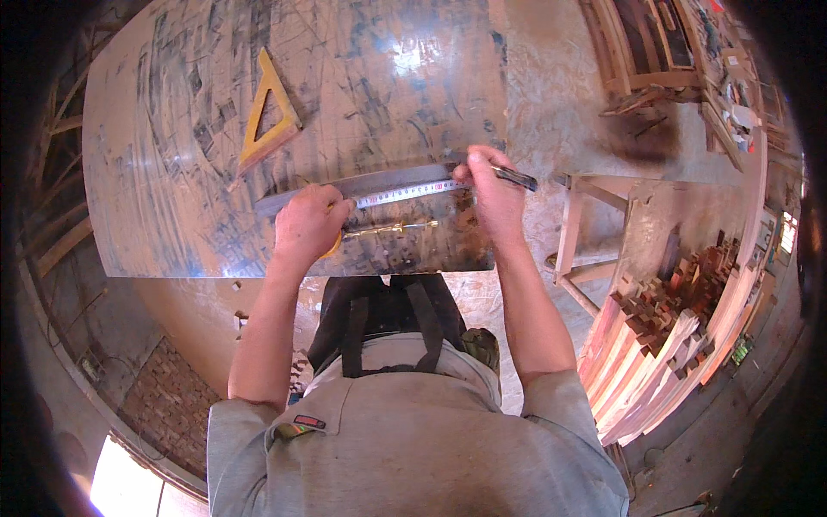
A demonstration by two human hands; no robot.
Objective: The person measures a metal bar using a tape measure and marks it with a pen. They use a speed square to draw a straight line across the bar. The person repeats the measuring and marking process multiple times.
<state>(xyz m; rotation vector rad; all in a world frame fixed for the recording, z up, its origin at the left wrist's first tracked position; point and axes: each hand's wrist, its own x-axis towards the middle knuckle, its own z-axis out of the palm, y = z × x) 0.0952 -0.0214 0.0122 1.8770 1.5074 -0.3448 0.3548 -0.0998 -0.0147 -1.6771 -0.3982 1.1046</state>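
Observation:
My left hand (pixel 308 222) is closed around a tape measure, whose yellow case edge shows beneath my palm. Its white blade (pixel 405 193) runs out to the right along the near side of a long greyish bar (pixel 379 179) lying on the table. At the blade's far end my right hand (pixel 493 194) pinches a dark, slim marking pen (pixel 515 177), its back end sticking out to the right. The thumb and fingers there are beside the tape end and bar end; whether they touch the tape I cannot tell. A thin, brass-coloured rod (pixel 392 229) lies on the near side of the tape.
The scuffed, shiny table (pixel 189 172) carries a yellow triangular square (pixel 293 125) beyond my left hand. Right of the table stands a wooden trestle frame (pixel 570 228), with stacked timber strips (pixel 642 370) behind it. Wooden frames (pixel 650 82) lean at the far right.

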